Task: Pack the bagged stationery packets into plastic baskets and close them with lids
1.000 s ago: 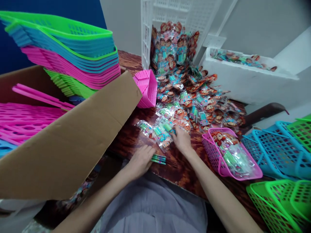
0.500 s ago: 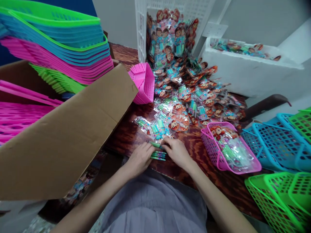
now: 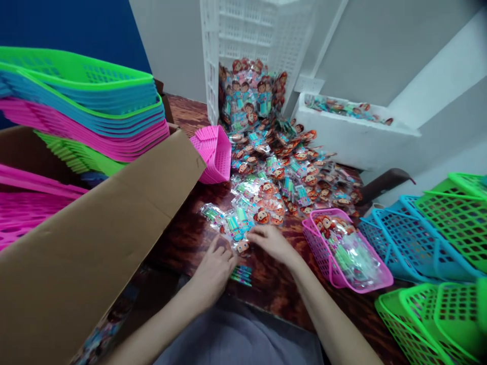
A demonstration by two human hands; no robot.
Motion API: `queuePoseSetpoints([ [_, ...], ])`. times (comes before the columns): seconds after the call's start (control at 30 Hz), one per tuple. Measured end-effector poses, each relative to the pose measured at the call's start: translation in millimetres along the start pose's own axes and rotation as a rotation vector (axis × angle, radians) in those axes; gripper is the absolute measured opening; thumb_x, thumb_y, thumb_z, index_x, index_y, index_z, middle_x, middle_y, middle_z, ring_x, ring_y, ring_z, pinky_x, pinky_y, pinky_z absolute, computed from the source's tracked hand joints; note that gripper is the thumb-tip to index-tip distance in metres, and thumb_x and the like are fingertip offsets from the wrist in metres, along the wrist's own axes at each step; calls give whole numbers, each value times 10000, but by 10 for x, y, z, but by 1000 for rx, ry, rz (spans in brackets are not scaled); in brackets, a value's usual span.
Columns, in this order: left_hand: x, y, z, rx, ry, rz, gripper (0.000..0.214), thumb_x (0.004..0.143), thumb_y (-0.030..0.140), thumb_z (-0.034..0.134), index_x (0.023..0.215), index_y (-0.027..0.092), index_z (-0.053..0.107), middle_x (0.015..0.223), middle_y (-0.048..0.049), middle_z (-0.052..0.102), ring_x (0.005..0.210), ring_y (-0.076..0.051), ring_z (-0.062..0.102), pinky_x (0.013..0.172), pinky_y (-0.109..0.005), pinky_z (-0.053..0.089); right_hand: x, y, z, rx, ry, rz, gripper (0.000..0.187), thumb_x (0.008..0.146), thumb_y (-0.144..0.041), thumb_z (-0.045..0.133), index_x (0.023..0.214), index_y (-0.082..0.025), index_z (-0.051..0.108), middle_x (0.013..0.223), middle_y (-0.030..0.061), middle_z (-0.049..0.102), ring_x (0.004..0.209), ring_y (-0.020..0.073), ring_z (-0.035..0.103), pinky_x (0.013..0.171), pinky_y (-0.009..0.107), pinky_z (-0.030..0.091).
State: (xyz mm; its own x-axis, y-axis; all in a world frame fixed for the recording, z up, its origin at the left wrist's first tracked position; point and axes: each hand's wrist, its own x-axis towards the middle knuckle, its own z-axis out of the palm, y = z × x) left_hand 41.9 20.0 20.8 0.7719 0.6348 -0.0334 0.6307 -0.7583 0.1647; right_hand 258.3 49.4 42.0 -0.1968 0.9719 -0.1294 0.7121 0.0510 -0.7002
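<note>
My left hand (image 3: pixel 216 264) rests over the table edge with its fingers bent and slightly apart, fingertips close to the clear packets; nothing shows in it. My right hand (image 3: pixel 273 244) has thumb and fingers pinched at the edge of a clear plastic packet (image 3: pixel 239 224) with green and blue contents. Its fingertips partly cover that packet. A small doll-face piece (image 3: pixel 242 246) lies between the two hands. Just beside my left hand, several slim green printed sticks (image 3: pixel 242 275) lie side by side on the dark wooden table (image 3: pixel 274 289).
A heap of doll packets (image 3: pixel 300 172) spills from a white crate (image 3: pixel 211 66). A pink basket (image 3: pixel 380 289) of packets stands at right, near blue baskets (image 3: pixel 411 233) and green baskets (image 3: pixel 429 314). A cardboard box (image 3: pixel 114 228) with stacked baskets blocks the left. Behind is a white foam box (image 3: pixel 338 137).
Both hands have left the green sticks, which now lie on the table, and have moved forward to the packets. The camera view has tilted up and turned slightly right.
</note>
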Motion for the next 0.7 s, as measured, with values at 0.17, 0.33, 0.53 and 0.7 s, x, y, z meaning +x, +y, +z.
queuePoseSetpoints([
  [0.17,48,67,-67,-21,-130,-76,251,870,88,473,1072,166,601,1058,-110,648,991,-270,583,1071,-506,364,829,161,-437,-311,373,187,272,948,-205,467,1111,-178,683,1167,108,681,1108,220,578,915,307,411],
  [0.33,58,98,-48,3,-222,-133,390,874,85,458,1249,135,552,1162,-159,627,1048,-314,578,943,-473,456,1496,162,-609,-423,394,286,303,937,-274,513,1191,-150,625,1215,185,639,1163,292,527,921,385,401],
  [0.53,24,22,51,-84,-246,-108,430,882,226,546,1306,155,526,1249,-154,595,1113,-332,540,1044,-516,374,1481,101,-358,-530,303,198,270,851,-147,570,1118,-140,612,1244,174,592,1186,286,487,952,389,358],
  [0.7,-15,80,-62,-218,-188,-142,310,924,277,575,1227,215,549,1216,-99,614,1084,-292,557,970,-437,430,857,151,-245,-591,269,154,266,797,-42,503,1012,-166,598,1110,124,621,1087,258,527,874,337,370],
])
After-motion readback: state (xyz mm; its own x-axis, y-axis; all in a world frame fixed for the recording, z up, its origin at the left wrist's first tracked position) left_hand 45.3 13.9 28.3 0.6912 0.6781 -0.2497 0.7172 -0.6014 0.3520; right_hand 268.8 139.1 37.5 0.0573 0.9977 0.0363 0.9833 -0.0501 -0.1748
